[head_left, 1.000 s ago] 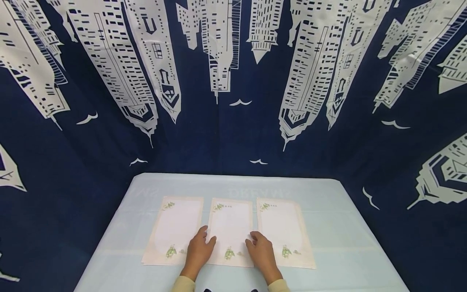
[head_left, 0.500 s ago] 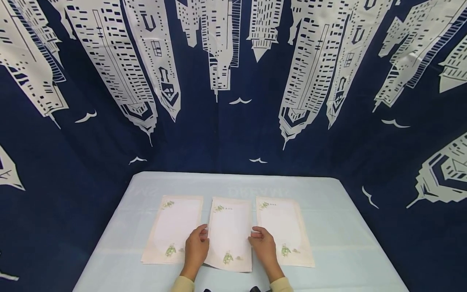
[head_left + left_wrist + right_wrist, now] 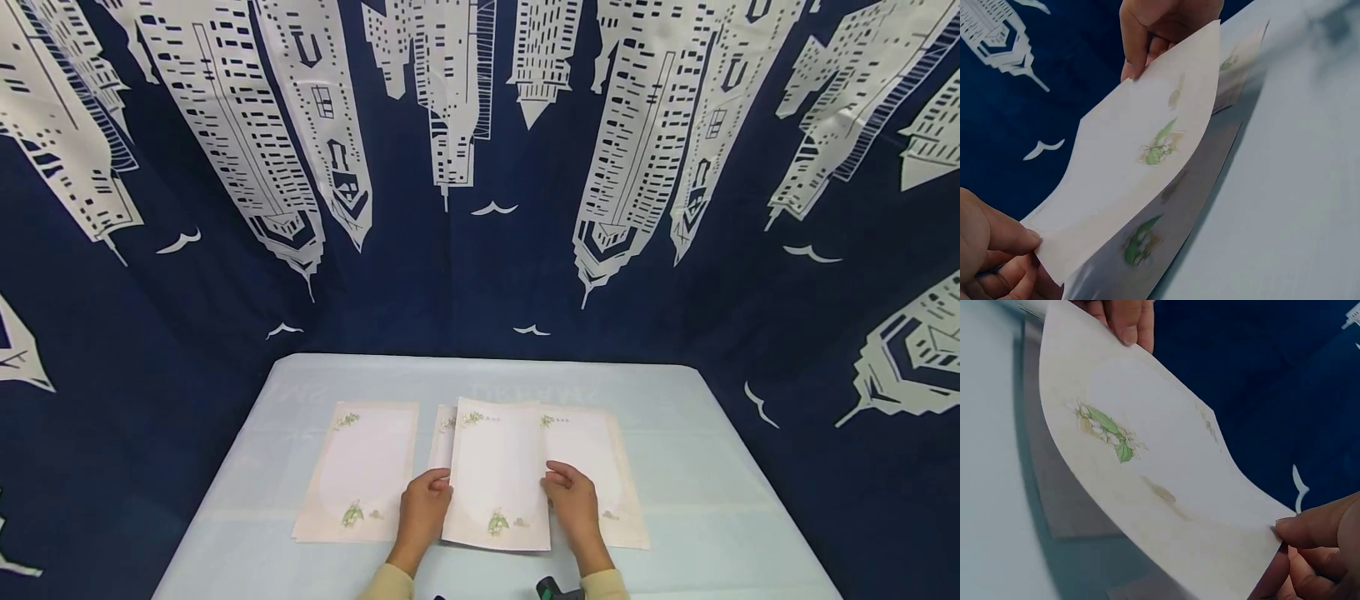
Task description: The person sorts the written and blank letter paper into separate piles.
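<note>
A sheet of decorated paper [image 3: 498,475], cream-bordered with green leaf prints, is held up above the table by both hands. My left hand [image 3: 425,510] pinches its left edge between thumb and fingers. At the right edge, my right hand [image 3: 576,504] pinches it the same way. In the left wrist view the lifted sheet [image 3: 1141,144] bows between the two hands, with matching paper under it. The right wrist view shows the thumb on top of the sheet [image 3: 1129,444]. Part of another middle sheet [image 3: 442,437] shows behind the raised one.
Matching paper lies on the left [image 3: 367,475] and on the right [image 3: 592,442], the latter partly covered by the raised sheet and right hand. A pale blue cloth covers the table [image 3: 712,492]. Behind hangs a navy curtain [image 3: 450,275] with white buildings. A dark object [image 3: 551,588] sits by the right wrist.
Both hands have taken the top middle sheet by its side edges, lifted it and shifted it right. It now overlaps the right-hand paper in the head view and uncovers another sheet beneath.
</note>
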